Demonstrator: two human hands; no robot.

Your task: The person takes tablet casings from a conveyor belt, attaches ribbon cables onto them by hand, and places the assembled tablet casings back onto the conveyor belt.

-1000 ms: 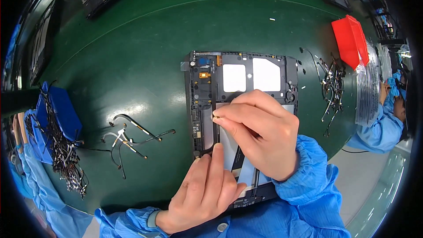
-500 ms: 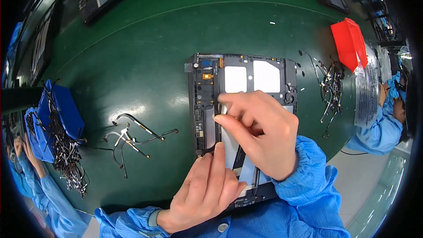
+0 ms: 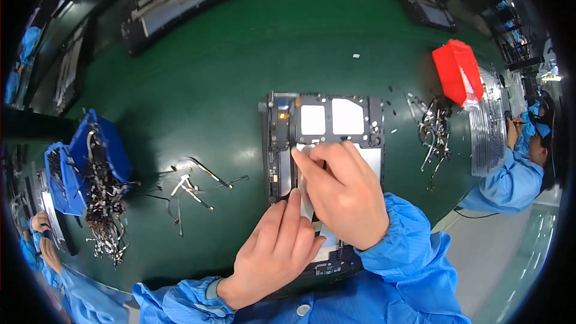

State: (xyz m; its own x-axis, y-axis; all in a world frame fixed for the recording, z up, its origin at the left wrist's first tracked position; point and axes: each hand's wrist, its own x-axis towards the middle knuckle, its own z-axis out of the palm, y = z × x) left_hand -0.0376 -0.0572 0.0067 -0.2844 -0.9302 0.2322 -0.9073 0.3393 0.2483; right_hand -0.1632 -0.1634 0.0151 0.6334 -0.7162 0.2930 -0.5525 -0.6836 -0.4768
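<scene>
A black flat device housing point(image 3: 377, 121) with white pads and small metal contacts lies in front of me. A narrow channel with a thin dark cable point(image 3: 294, 171) runs down its left part. My right hand point(image 3: 347, 199) is over the housing's middle, fingers curled and thumb and forefinger closed together at the channel. Whatever is between those fingertips is hidden. Lower down, my left hand point(image 3: 270, 249) rests with its fingers stretched forward, the forefinger's tip on the channel's lower end. It holds nothing that I can see.
Several loose cables point(image 3: 191, 188) lie left of the housing. Blue bins point(image 3: 114, 147) at far left overflow with cables. At right are a cable pile point(image 3: 433, 129), a red bin point(image 3: 459, 72) and stacked clear trays point(image 3: 487, 138). More housings point(image 3: 186, 0) stand along the back. Co-workers sit at both sides.
My right thumb and forefinger, apart before, have closed together at the channel. My left hand stays at the channel's lower end. The whole view has shifted, showing more of the table's far side.
</scene>
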